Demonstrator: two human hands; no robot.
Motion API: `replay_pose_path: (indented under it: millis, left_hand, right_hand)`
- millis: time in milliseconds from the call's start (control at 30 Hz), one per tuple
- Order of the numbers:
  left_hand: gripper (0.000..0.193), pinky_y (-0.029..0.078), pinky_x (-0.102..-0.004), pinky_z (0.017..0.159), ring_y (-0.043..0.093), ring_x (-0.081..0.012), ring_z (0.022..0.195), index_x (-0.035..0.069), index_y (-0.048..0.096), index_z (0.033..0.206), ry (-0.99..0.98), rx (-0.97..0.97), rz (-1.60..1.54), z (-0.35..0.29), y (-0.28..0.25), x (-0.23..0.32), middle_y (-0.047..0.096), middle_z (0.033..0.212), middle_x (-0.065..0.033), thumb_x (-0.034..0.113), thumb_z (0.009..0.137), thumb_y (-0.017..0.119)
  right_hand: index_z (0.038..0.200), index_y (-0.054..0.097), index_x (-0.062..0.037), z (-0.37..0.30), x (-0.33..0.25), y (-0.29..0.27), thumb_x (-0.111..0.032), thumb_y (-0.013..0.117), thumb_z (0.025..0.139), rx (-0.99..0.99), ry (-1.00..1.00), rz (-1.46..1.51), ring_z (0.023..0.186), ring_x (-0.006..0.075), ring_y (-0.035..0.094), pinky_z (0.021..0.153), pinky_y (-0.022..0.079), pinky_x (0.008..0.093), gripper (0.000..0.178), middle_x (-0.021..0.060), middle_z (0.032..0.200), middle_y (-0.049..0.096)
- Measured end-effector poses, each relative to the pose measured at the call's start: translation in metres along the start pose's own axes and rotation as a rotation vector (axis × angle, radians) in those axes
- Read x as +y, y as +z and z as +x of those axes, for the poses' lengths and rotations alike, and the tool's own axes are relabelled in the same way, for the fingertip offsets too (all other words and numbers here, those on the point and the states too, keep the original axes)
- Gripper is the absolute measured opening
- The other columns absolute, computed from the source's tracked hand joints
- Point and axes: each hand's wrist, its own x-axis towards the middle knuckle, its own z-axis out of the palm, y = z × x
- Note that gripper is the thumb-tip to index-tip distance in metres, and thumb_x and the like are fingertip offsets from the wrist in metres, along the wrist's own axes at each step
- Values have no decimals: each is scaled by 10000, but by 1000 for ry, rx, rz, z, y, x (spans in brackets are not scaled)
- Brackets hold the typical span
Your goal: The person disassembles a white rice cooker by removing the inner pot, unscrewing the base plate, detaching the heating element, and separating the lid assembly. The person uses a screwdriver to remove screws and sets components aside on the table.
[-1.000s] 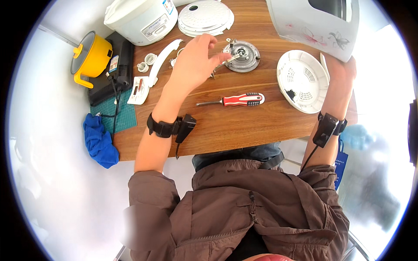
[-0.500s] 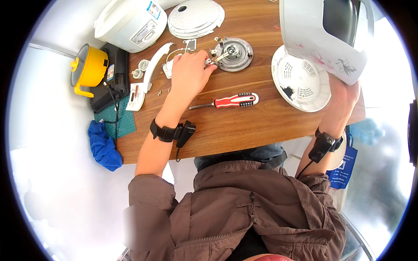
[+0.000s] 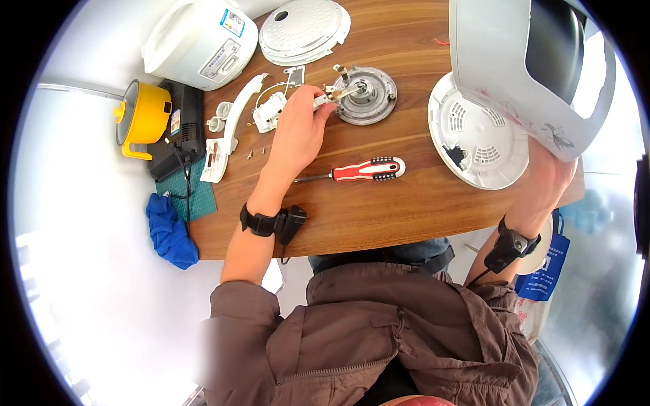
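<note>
My left hand (image 3: 299,128) is closed, thumb and fingers pinching the near end of a metal lever (image 3: 344,93). That lever runs to the middle of a round silver heating plate (image 3: 381,108) lying on the table. Toward the right, my right hand (image 3: 550,174) is wrapped under the lower edge of a white rice cooker shell (image 3: 489,57) with a floral print, which it holds tilted; the shell hides most of its fingers. Partly beneath the shell lies a round white vented base (image 3: 443,108). A red and white screwdriver (image 3: 362,170) rests between my hands.
Left of my left hand lie a white wired part (image 3: 269,111), a long white handle strip (image 3: 237,111) and small screws (image 3: 250,155). Behind are a white rice cooker (image 3: 203,44) and a round lid (image 3: 305,34). A yellow pot (image 3: 149,115) and blue cloth (image 3: 169,233) are leftmost.
The shell and my right hand have moved a little right and toward me. My left hand keeps its pinch on the lever. The whole view has shifted slightly.
</note>
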Motion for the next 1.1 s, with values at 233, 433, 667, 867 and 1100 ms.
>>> replay_pose_path:
  millis: [233, 433, 667, 867, 1100]
  left_hand:
    - [205, 509, -412, 873, 620, -336, 997, 2, 557, 1058, 175, 207, -131, -3, 1, -8, 624, 1110, -148, 103, 964, 708]
    - [245, 525, -391, 921, 660, -233, 1096, 20, 547, 1180, -151, 173, -941, -9, -5, -2, 652, 1239, -119, 186, 1036, 655]
    - [348, 506, -505, 1081, 609, -289, 1259, 17, 508, 1381, -98, 295, -1428, 1, -28, 22, 621, 1368, -132, 204, 1089, 533]
    - [441, 503, -534, 1094, 627, -335, 1237, -14, 457, 1456, -96, 265, -1560, 9, -43, 12, 591, 1407, -179, 153, 1056, 536]
    - [401, 518, -500, 1048, 647, -327, 1192, -3, 485, 1420, -102, 258, -1566, 9, -38, 12, 633, 1342, -177, 141, 1053, 555]
  right_hand:
    - [1158, 627, 77, 4, 0, -9, -93, 497, 1064, 31, -176, -521, 1081, 277, 658, 989, 518, 408, 234, 196, 1169, 682]
    - [1164, 623, 90, 20, 5, -28, -80, 485, 1064, -107, -155, -227, 1113, 304, 642, 1027, 496, 454, 241, 215, 1176, 674]
    - [1253, 581, 91, 18, 13, -6, -83, 450, 1083, 44, -36, -167, 1157, 299, 616, 1072, 460, 461, 276, 212, 1208, 647]
    - [1355, 538, 85, 32, 18, -21, -90, 432, 1094, 73, 140, 126, 1170, 276, 603, 1122, 409, 461, 332, 193, 1213, 641]
    - [1345, 549, 76, 45, 17, -54, -69, 414, 1088, -46, 286, 383, 1178, 274, 604, 1119, 420, 464, 325, 183, 1205, 654]
